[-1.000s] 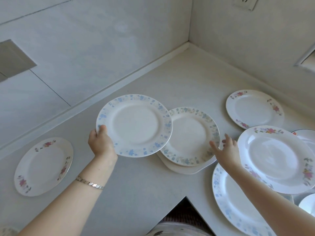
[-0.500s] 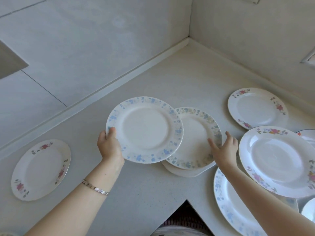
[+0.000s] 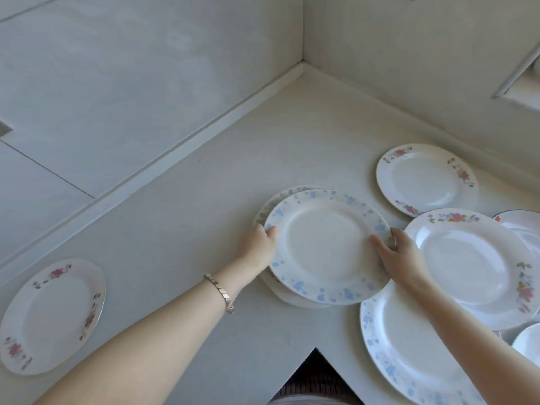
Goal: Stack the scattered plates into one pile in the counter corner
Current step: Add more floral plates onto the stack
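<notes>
A blue-flowered plate [image 3: 324,244] lies on top of a small pile [image 3: 264,210] in the middle of the counter. My left hand [image 3: 257,244] grips its left rim and my right hand [image 3: 394,252] holds its right rim. Under it, the rims of two lower plates show at the left and at the front. Other plates lie scattered: a pink-flowered plate [image 3: 423,178] behind at right, a large pink-flowered plate [image 3: 473,264] at right, a big blue-flowered plate [image 3: 403,346] under my right forearm, and a pink-flowered plate [image 3: 52,314] at far left.
The counter corner [image 3: 304,68] lies beyond the pile, where two tiled walls meet. Parts of two more plates [image 3: 523,229] peek in at the right edge. The counter's front edge has a notch [image 3: 315,369] just below my arms.
My left hand has carried the blue-flowered plate to the right and set it onto the pile. My right hand has shifted from the pile's edge onto this plate's right rim.
</notes>
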`<state>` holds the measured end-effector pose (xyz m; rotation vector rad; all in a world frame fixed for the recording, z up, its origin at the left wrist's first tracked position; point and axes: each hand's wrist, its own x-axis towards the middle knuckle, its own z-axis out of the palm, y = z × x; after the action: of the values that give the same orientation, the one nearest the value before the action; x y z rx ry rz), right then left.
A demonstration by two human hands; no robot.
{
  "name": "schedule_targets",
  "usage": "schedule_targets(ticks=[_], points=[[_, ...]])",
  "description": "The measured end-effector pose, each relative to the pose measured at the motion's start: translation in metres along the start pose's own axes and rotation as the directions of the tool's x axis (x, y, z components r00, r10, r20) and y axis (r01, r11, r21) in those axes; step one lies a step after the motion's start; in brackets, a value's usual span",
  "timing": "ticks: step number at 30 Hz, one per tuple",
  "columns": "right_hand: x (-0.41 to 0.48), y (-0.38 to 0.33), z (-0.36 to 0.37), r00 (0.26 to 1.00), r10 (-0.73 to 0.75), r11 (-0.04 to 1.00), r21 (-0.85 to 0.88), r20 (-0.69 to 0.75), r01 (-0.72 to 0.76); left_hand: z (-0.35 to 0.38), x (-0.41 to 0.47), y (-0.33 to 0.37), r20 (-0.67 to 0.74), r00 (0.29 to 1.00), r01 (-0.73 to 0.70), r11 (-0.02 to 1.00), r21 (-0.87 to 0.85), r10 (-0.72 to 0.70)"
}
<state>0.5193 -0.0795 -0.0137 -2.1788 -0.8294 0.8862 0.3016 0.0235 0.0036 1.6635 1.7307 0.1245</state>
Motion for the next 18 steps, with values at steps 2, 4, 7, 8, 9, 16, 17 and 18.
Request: schedule_targets(ticks=[2, 4, 7, 8, 9, 16, 17, 18], points=[[0.000, 0.003, 0.001, 1.000, -0.002, 1.000, -0.013, 0.000, 0.002, 0.002, 0.000, -0.001, 0.042, 0.999, -0.031, 0.979, 0.201, 0.023], [0.001, 0.005, 0.004, 1.000, -0.003, 0.999, -0.041, 0.005, 0.003, 0.005, -0.001, -0.005, 0.065, 0.997, -0.057, 0.940, 0.338, 0.037], [0.002, 0.005, 0.010, 1.000, 0.014, 0.998, -0.056, 0.015, -0.013, 0.008, 0.001, -0.010, 0.026, 0.998, -0.064, 0.856, 0.513, 0.059], [0.003, 0.005, 0.012, 1.000, 0.014, 0.998, -0.065, 0.012, -0.013, 0.008, 0.002, -0.011, 0.009, 0.998, -0.062, 0.820, 0.569, 0.069], [0.003, 0.005, 0.015, 1.000, 0.011, 0.997, -0.075, 0.007, -0.011, 0.009, 0.004, -0.012, -0.001, 0.997, -0.064, 0.788, 0.612, 0.082], [0.006, 0.001, 0.023, 0.999, -0.044, 0.985, -0.169, -0.012, 0.042, 0.000, 0.017, -0.017, -0.003, 0.982, -0.131, 0.686, 0.716, 0.190], [0.007, -0.001, 0.024, 0.999, -0.040, 0.979, -0.200, -0.011, 0.037, -0.003, 0.019, -0.018, -0.023, 0.976, -0.137, 0.697, 0.704, 0.215], [0.008, -0.003, 0.024, 0.999, -0.035, 0.967, -0.252, -0.014, 0.030, -0.005, 0.022, -0.021, -0.057, 0.971, -0.138, 0.746, 0.652, 0.230]])
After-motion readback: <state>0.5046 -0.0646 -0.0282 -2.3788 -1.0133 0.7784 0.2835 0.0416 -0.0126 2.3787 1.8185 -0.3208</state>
